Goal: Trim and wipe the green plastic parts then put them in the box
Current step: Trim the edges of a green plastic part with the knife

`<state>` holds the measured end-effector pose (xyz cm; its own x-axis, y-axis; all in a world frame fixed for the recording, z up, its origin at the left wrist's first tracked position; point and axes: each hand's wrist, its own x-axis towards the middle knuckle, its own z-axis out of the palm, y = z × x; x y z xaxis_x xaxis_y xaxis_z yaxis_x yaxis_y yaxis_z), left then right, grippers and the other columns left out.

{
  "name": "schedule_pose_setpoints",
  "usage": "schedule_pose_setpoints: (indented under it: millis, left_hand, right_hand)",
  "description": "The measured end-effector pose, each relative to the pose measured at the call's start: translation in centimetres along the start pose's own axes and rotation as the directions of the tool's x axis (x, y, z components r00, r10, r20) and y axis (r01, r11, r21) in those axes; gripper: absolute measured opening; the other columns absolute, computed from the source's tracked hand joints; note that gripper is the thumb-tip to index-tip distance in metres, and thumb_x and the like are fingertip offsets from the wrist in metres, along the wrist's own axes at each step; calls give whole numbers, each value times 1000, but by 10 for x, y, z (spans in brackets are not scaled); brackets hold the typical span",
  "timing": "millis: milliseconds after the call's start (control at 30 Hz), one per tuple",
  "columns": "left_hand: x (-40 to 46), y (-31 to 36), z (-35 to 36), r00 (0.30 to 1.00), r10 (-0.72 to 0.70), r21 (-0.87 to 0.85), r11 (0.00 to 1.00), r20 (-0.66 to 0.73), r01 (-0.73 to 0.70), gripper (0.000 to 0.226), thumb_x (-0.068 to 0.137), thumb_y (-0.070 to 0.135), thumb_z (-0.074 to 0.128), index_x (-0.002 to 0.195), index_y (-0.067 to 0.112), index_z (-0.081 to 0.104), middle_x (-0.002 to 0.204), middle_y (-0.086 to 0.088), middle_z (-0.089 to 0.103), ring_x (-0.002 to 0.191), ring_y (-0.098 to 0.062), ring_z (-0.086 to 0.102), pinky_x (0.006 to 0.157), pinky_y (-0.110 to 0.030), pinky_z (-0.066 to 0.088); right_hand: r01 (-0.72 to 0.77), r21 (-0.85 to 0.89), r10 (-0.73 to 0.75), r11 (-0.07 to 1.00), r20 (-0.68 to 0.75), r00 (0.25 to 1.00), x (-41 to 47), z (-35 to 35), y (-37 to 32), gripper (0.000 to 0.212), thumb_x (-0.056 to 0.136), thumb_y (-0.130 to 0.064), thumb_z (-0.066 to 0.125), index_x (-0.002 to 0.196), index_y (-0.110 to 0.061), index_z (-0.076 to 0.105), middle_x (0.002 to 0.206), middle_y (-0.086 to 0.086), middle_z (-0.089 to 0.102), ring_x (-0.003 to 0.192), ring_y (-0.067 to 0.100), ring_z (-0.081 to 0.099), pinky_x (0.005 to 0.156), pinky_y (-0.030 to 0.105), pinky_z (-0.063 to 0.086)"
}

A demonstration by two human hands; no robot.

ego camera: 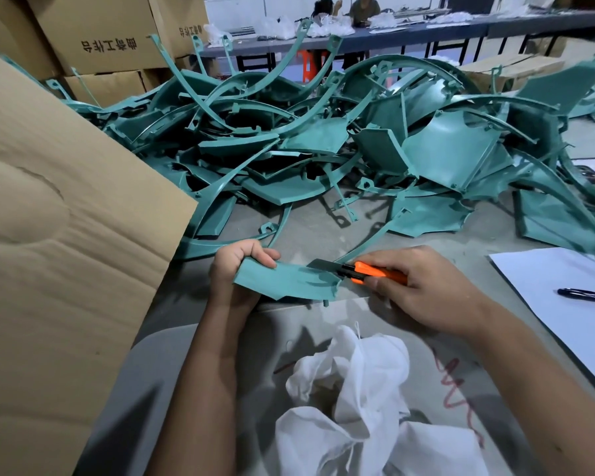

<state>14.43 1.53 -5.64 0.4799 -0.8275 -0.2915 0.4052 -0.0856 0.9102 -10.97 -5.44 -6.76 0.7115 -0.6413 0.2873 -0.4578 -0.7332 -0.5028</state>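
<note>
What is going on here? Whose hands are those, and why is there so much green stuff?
There is one picture, taken by a camera worn on a person's head, looking down at their own hands. The left hand grips a green plastic part. The right hand holds an orange knife, its blade at the part's edge to trim it. Behind them on the grey table lies a big pile of green parts waiting. Near the person sits a white cloth for wiping. On the left stands a cardboard box. On the right a pen lies on white paper.

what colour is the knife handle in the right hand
Orange, on the knife held by the right hand; head view.
</note>
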Motion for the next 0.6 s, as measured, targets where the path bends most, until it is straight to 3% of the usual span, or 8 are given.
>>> schedule_pose_setpoints:
  millis: [200,300,467,600]
  left_hand:
    - [-3,1,2,1000,25,-10,1000,-10,-25,29,74,-18,40,54,0,51,75,-11,64,59,-24,56,48,-20,51]
    - [-4,1,3,999,36,-7,999,-16,-37,26,75,-19,39,59,0,50,78,-13,63,62,-24,56,50,-20,52]
    - [-3,1,2,999,16,1,1000,-30,-16,25,74,-18,41,59,-1,50,81,-14,63,62,-26,55,52,-23,52]
    - [-4,1,0,1000,27,13,1000,-9,-27,24,74,-17,41,59,-2,51,80,-12,63,61,-25,55,53,-24,51]
  right_hand:
    - [34,-64,-42,997,-121,992,0,3,3,28,98,-24,64,116,-44,67,92,-21,69,83,7,61,70,40,54]
    - [74,-104,-85,992,-106,991,1,5,2,36,96,-19,66,122,-43,68,102,-25,71,92,6,64,77,38,57]
    - [93,-34,-95,995,-61,994,1,-1,11,25,97,-20,74,115,-37,77,97,-27,71,94,2,63,85,35,54]
    - [69,1,-69,998,-42,997,-3,-8,17,30,92,-13,78,115,-32,79,101,-25,73,98,3,62,90,38,52]
